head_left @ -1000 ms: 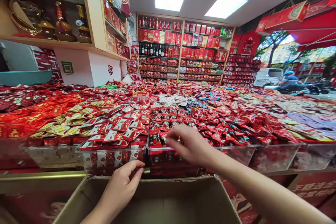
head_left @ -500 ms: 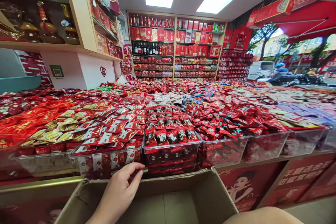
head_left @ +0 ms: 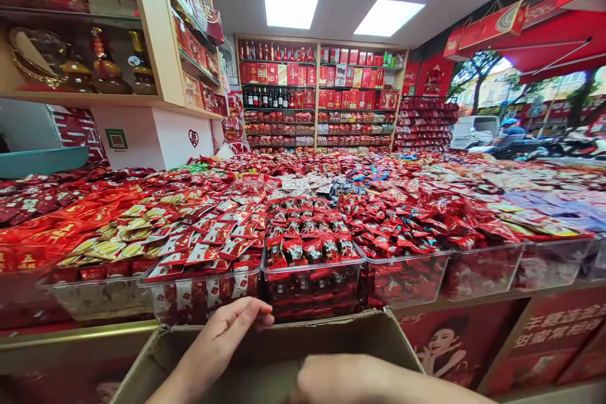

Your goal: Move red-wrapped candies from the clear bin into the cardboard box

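An open cardboard box [head_left: 379, 334] sits right in front of me, below the display counter. My left hand [head_left: 227, 338] rests on the box's far rim with its fingers curled over the edge. My right hand [head_left: 338, 379] is low at the frame's bottom edge, over the inside of the box; it is blurred and its fingers are hidden. Just beyond the box stands a clear plastic bin [head_left: 312, 274] filled with small red-and-black wrapped sweets [head_left: 307, 246].
Clear bins [head_left: 483, 268] of red, gold and purple wrapped sweets cover the wide counter. Shelves of red boxes and bottles [head_left: 322, 85] line the back wall, with more shelving [head_left: 95, 69] at the left. A street with a scooter rider [head_left: 514, 132] opens at the right.
My right hand left the sweets bin, dropped out of view, and now shows low over the box. The left hand stayed on the box rim.
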Demonstrator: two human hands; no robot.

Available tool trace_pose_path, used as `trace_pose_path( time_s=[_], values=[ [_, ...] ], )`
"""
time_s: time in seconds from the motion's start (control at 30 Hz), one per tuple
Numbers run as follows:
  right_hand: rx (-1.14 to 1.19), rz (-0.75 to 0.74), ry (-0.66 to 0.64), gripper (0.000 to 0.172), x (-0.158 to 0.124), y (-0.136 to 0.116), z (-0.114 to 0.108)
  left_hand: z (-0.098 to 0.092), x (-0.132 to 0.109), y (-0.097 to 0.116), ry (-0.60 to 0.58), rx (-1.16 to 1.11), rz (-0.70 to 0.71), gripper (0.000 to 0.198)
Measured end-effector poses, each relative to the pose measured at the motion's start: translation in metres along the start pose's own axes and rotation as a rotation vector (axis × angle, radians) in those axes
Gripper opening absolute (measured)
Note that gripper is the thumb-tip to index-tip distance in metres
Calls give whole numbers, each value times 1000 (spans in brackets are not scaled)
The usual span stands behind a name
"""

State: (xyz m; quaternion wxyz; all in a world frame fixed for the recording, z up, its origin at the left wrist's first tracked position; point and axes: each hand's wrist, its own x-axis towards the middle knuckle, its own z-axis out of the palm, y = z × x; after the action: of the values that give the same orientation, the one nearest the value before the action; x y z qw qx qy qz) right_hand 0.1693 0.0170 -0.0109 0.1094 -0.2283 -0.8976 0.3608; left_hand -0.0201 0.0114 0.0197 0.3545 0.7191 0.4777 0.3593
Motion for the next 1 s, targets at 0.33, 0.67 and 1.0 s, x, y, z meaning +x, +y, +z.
trace_pose_path(
  time_s=[0.33, 0.67, 1.0],
  values=[
    [687, 97, 116, 44, 17, 17, -24, 15, 5, 3, -68, -152, -128, 37],
    [854, 90, 300, 43, 27, 21, -10, 14, 8, -8, -27, -235, -158, 35],
    [226, -233, 736, 24, 12, 16, -11, 1, 7, 5, 6, -342, -239, 32]
  ],
)
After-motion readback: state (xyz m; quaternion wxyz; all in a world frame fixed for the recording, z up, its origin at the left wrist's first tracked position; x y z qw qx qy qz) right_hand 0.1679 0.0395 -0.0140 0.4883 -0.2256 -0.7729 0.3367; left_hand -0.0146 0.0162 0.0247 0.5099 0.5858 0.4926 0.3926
